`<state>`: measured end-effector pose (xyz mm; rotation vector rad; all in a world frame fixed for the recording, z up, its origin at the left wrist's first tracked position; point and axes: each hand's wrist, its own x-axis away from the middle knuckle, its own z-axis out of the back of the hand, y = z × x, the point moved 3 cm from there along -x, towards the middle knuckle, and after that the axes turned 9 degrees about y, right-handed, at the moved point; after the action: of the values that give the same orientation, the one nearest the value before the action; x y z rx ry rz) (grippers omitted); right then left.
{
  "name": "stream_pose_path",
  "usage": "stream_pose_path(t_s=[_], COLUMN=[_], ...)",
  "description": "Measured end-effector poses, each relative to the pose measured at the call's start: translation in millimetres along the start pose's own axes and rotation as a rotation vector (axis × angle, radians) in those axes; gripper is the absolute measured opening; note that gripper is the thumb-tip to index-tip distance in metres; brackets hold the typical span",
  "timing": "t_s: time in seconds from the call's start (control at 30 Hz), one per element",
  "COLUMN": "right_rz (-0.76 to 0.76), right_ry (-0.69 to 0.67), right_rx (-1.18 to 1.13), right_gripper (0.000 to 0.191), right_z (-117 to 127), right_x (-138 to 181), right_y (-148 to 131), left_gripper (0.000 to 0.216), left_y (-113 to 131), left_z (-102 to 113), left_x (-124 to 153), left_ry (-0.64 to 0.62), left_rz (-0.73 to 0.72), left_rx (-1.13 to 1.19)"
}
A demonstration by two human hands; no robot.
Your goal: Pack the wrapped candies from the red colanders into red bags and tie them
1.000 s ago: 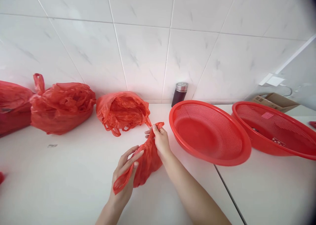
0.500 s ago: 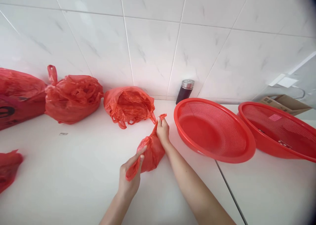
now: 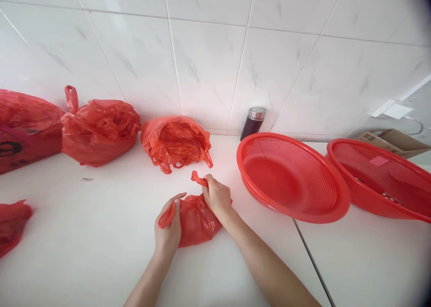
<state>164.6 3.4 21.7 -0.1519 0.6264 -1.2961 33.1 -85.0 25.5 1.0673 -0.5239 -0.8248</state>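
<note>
At lower centre, the left hand (image 3: 167,233) and right hand (image 3: 217,198) each close their grip on a handle of the small red bag (image 3: 195,219) on the counter (image 3: 101,235); pulling both evenly seems wisest.

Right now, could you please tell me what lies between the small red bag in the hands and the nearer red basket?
In the head view, only bare white counter separates the bag from the basket; the right hand grips the bag there.
</note>
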Motion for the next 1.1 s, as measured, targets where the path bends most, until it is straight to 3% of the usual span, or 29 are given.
stream_pose_path(t_s=[0.47, 0.73, 0.97, 1.1], right_rz=[-0.065, -0.061, -0.1, -0.143], right_ry=[-0.12, -0.093, 0.006, 0.051], right_rx=[0.213, 0.189, 0.16, 0.106], right_gripper=[0.027, 0.034, 0.037, 0.043], right_z=[-10, -11, -6, -2], right_x=[-21, -27, -27, -23], right_y=[26, 30, 31, 37], left_gripper=[0.038, 0.042, 0.051, 0.049], left_y=[-21, -15, -7, -10], left_z=[-12, -10, -16, -7], left_x=[-21, -17, -1, 0], left_ry=[-0.166, -0.181, -0.202, -0.16], left_rz=[-0.083, -0.083, 0.006, 0.075], left_rx=[-0.253, -0.16, -0.003, 0.036])
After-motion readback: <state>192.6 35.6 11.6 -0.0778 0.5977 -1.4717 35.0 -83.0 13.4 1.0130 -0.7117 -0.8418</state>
